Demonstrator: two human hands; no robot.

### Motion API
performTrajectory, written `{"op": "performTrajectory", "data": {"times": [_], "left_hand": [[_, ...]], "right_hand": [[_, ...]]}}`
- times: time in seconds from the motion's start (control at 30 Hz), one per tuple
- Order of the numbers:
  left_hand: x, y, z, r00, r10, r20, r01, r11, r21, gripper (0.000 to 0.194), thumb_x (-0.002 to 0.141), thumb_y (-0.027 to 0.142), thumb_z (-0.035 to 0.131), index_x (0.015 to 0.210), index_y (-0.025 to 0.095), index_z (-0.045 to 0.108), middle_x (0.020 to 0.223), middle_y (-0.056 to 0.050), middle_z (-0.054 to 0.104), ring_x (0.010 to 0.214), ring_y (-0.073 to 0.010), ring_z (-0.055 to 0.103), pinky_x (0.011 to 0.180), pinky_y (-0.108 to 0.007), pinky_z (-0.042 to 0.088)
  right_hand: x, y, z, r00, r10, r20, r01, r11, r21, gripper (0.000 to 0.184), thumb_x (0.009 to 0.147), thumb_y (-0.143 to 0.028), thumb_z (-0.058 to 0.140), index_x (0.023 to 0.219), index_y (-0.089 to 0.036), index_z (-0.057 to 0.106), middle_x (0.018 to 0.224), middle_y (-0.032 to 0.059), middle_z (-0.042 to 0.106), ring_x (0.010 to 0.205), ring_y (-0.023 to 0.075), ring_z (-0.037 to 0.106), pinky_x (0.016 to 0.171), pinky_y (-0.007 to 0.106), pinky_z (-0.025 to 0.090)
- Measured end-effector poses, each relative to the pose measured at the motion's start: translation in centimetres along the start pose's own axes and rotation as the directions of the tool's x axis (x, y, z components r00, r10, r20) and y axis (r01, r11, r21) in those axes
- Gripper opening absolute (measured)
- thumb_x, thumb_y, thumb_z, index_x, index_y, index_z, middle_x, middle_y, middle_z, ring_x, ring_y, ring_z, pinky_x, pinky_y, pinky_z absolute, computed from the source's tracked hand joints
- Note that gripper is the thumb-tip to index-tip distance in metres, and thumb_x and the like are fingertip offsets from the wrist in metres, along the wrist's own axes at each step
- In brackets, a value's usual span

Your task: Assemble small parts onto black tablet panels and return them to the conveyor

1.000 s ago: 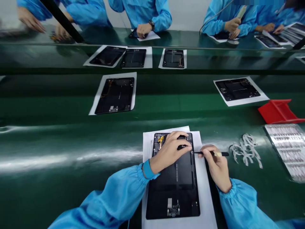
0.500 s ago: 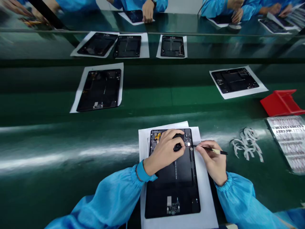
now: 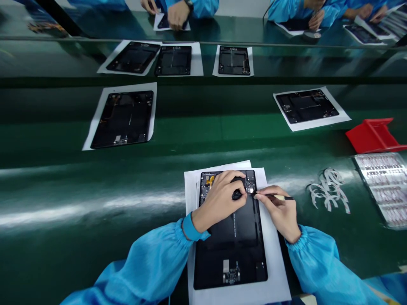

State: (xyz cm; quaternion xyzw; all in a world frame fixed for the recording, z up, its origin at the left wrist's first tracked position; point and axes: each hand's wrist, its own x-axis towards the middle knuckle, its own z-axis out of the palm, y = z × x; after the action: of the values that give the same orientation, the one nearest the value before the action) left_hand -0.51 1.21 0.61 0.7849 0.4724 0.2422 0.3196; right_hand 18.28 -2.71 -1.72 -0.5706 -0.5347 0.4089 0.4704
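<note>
An opened tablet (image 3: 229, 250), its inner parts showing, lies on white paper sheets (image 3: 276, 271) in front of me. My left hand (image 3: 224, 192) rests over its upper half, thumb and forefinger pinched together. Whatever is between those fingertips is too small to make out. In my right hand (image 3: 280, 207) is a slim black tool with a cream band (image 3: 281, 197), held between thumb and fingers. Its point reaches the tablet's upper right edge, beside a small bright square part (image 3: 251, 190). A blue wrist strap (image 3: 190, 228) circles my left wrist.
Right of me lie curled white strips (image 3: 330, 190), a clear tray of small parts (image 3: 386, 186) and a red bin (image 3: 372, 137). More opened tablets on paper, one at left (image 3: 124, 118) and one at right (image 3: 307, 106), lie farther off. Co-workers' hands (image 3: 178, 15) work across the bench.
My right hand and its tool have moved left, onto the tablet's edge. The nearer row of tablets shifted left, the farther row right. A co-worker's hands moved left. My left hand stayed put.
</note>
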Motion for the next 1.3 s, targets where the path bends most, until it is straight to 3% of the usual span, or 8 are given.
{"op": "performTrajectory", "data": {"times": [0.23,0.5,0.63,0.87,1.0,1.1,1.17,1.3], "left_hand": [[-0.1,0.0,0.3,1.000,0.020,-0.013,-0.019,0.999,0.025,0.011,0.077,0.012,0.063,0.073,0.020,0.058,0.118,-0.004,0.060,0.115,-0.0244,0.051,0.096,-0.041,0.038],[0.2,0.0,-0.1,1.000,-0.018,-0.014,0.017,0.999,-0.031,0.018,0.077,0.012,0.066,0.085,0.022,0.053,0.113,-0.003,0.062,0.110,-0.0237,0.053,0.092,-0.040,0.038],[0.3,0.1,-0.1,0.999,-0.045,-0.026,0.043,0.997,-0.063,0.025,0.074,0.009,0.067,0.082,0.022,0.048,0.107,-0.003,0.062,0.105,-0.0237,0.055,0.089,-0.040,0.039],[0.3,0.0,0.1,1.000,-0.011,-0.027,0.009,0.999,-0.043,0.017,0.077,0.012,0.065,0.082,0.022,0.053,0.113,-0.003,0.061,0.109,-0.0246,0.054,0.092,-0.041,0.039],[-0.9,-0.3,-1.0,0.998,0.059,-0.038,-0.057,0.998,0.038,0.013,0.083,0.017,0.063,0.094,0.023,0.059,0.120,-0.004,0.058,0.116,-0.0243,0.051,0.098,-0.042,0.037],[-2.0,-0.9,-1.7,0.998,0.027,-0.062,-0.020,0.992,0.124,0.012,0.088,0.022,0.060,0.100,0.023,0.060,0.122,-0.006,0.057,0.117,-0.0254,0.049,0.100,-0.044,0.035],[-2.4,-1.3,-1.8,0.999,-0.018,-0.049,0.025,0.990,0.140,0.018,0.087,0.025,0.063,0.105,0.022,0.060,0.123,-0.007,0.056,0.118,-0.0263,0.049,0.100,-0.045,0.036],[-2.3,-1.6,-1.4,0.996,-0.079,-0.046,0.084,0.990,0.111,0.008,0.084,0.024,0.068,0.091,0.022,0.064,0.125,-0.006,0.054,0.119,-0.0273,0.047,0.100,-0.046,0.035]], "right_hand": [[0.1,0.0,-0.7,0.998,-0.045,0.041,0.045,0.999,-0.008,0.006,0.081,-0.023,0.072,0.078,-0.020,0.069,0.078,0.0021,0.070,0.077,0.0171,0.067,0.070,0.028,0.055],[-0.3,0.0,-1.0,0.997,-0.071,-0.037,0.071,0.997,-0.008,0.007,0.079,-0.023,0.073,0.076,-0.020,0.068,0.075,0.0022,0.069,0.072,0.0175,0.067,0.066,0.029,0.056],[-0.5,0.4,-1.0,0.992,-0.105,-0.069,0.104,0.994,-0.020,0.006,0.079,-0.022,0.073,0.076,-0.020,0.068,0.076,0.0024,0.068,0.073,0.0178,0.066,0.068,0.031,0.056],[-0.5,0.3,-0.9,0.973,-0.160,-0.164,0.151,0.986,-0.063,0.010,0.077,-0.023,0.076,0.073,-0.020,0.067,0.073,0.0015,0.069,0.071,0.0181,0.067,0.066,0.031,0.055],[-0.5,0.0,-1.3,0.963,-0.180,-0.199,0.167,0.983,-0.080,0.018,0.091,-0.031,0.059,0.079,-0.020,0.066,0.076,0.0029,0.068,0.076,0.0184,0.065,0.071,0.032,0.052],[-0.4,-0.4,-1.5,0.973,-0.156,-0.169,0.157,0.988,-0.008,0.036,0.100,-0.033,0.039,0.079,-0.020,0.064,0.077,0.0036,0.067,0.078,0.0180,0.064,0.077,0.034,0.049],[-0.4,-0.8,-1.4,0.978,-0.138,-0.157,0.147,0.988,0.050,0.037,0.101,-0.034,0.036,0.078,-0.020,0.062,0.078,0.0039,0.066,0.079,0.0184,0.063,0.078,0.035,0.048],[-0.7,-2.0,-1.0,0.986,-0.121,-0.111,0.124,0.992,0.017,0.036,0.101,-0.036,0.037,0.077,-0.019,0.059,0.078,0.0042,0.064,0.076,0.0173,0.062,0.074,0.032,0.049]]}}
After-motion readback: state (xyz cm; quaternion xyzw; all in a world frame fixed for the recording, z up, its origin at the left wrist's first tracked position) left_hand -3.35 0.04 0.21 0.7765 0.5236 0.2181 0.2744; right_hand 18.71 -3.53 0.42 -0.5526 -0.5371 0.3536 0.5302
